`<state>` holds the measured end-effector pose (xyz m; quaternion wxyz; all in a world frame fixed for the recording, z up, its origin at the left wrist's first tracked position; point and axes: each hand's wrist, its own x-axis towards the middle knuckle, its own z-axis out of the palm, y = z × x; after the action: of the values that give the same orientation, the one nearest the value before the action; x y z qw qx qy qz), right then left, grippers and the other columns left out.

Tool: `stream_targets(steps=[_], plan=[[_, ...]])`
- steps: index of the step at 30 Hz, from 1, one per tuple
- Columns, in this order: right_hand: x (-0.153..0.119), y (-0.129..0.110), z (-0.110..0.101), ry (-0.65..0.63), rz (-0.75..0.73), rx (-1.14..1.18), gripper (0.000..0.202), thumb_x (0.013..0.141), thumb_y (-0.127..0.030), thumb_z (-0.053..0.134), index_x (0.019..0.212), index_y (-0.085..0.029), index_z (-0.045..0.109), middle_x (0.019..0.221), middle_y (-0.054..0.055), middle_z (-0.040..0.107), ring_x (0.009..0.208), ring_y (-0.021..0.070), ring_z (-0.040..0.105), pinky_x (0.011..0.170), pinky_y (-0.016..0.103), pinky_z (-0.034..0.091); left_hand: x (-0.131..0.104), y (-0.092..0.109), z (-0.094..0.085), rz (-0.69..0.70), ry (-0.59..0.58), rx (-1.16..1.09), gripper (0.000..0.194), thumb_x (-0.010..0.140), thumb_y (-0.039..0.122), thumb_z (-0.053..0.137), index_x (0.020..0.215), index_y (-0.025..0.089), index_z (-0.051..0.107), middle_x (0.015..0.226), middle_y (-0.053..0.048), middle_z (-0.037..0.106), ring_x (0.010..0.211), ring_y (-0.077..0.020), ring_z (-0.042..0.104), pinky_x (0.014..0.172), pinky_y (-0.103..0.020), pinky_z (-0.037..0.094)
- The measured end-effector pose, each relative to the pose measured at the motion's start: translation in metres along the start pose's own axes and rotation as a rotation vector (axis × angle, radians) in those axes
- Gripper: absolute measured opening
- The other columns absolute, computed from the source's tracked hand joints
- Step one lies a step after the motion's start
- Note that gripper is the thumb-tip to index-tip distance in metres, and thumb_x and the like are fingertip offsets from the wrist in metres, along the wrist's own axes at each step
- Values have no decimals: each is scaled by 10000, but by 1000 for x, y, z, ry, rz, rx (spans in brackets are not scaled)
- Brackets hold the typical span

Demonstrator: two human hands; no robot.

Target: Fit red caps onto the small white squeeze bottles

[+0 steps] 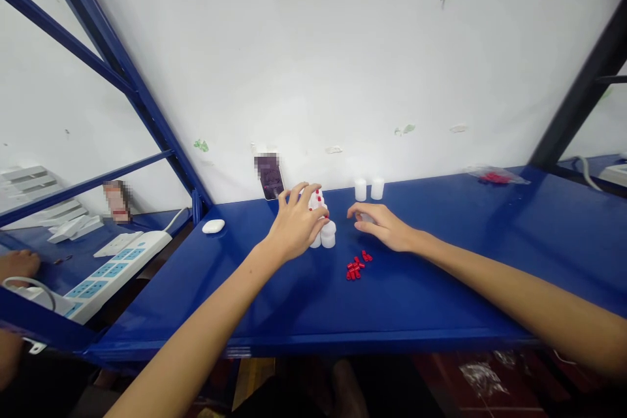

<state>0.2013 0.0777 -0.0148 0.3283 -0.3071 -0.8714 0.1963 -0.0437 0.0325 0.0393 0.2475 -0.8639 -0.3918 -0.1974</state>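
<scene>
My left hand (295,225) reaches over a cluster of small white cylinders (328,235), its fingers arched and spread beside them. Small red pieces (319,198) show on the white ones behind my fingertips. The hand covers part of the cluster, so I cannot make out whether it touches any. To the right, my right hand (385,227) rests low over the table, its thumb and fingers curled around another white cylinder (366,217), mostly hidden. Several loose red pieces (354,268) lie in a small heap nearer me, between the two hands.
Two white cylinders (369,189) stand near the wall. A phone (270,176) leans there, and a white earbud case (213,226) lies at left. A clear bag of red pieces (496,176) sits far right. Beyond the blue frame are a power strip (115,271) and another person's hand (20,264).
</scene>
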Motion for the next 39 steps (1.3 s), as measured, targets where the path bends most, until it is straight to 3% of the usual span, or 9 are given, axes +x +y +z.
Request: stream_targets(steps=[4,7,11,13,17,22,28,34,39], plan=[[-3,5,2,75,-86,-25,201,883,-357,519,919,-176,598,785,18,587,684,170,525,675,302,398,-3,1,8,-7,-13,18,199,941,295,540,970,222,723,1411,-150,474,1298,-376,383,958,-552,315],[-3,6,6,101,-111,-62,166,882,-324,505,858,-180,584,805,33,615,695,175,531,673,300,393,-5,6,7,-14,61,52,206,937,286,541,1051,219,699,1389,-157,503,1259,-363,430,931,-513,324],[0,4,8,125,-65,-53,249,922,-325,437,779,-185,584,721,10,622,654,160,536,721,307,382,-15,26,4,92,133,-12,220,948,230,468,1012,190,675,956,-94,686,889,-232,603,795,-397,350],[1,3,8,128,-16,-39,284,922,-333,434,734,-182,583,625,-14,585,583,142,511,725,308,375,-23,38,5,141,71,-88,230,940,227,450,963,173,673,704,-37,648,667,-176,571,721,-356,349],[1,3,11,119,65,45,261,872,-333,479,678,-179,562,525,-37,498,491,125,456,584,270,346,-41,54,15,31,-87,-241,214,900,228,478,882,161,680,513,10,560,486,-140,473,704,-332,388],[-2,3,17,110,137,-38,187,833,-323,524,737,-175,588,587,-29,534,515,124,449,548,258,311,-53,56,25,-127,-276,-415,219,893,237,503,1022,201,677,592,8,609,531,-156,539,571,-267,371],[1,3,17,86,124,-140,326,890,-302,412,637,-175,571,714,27,592,667,159,530,653,284,347,-50,55,27,-66,-325,-464,350,974,248,420,1279,249,592,944,-40,676,740,-164,618,646,-261,436],[0,2,16,116,132,-145,317,857,-226,350,542,-197,357,586,5,490,569,144,447,616,289,317,-49,56,30,-59,-348,-440,358,1016,320,367,1222,246,651,899,-44,667,733,-160,611,631,-257,424],[-3,-4,15,32,39,-59,193,885,-176,362,719,-198,457,602,-31,485,548,131,437,583,267,308,-49,56,30,-126,-329,-538,304,1001,321,414,1113,226,680,878,-34,666,730,-152,596,665,-260,413]])
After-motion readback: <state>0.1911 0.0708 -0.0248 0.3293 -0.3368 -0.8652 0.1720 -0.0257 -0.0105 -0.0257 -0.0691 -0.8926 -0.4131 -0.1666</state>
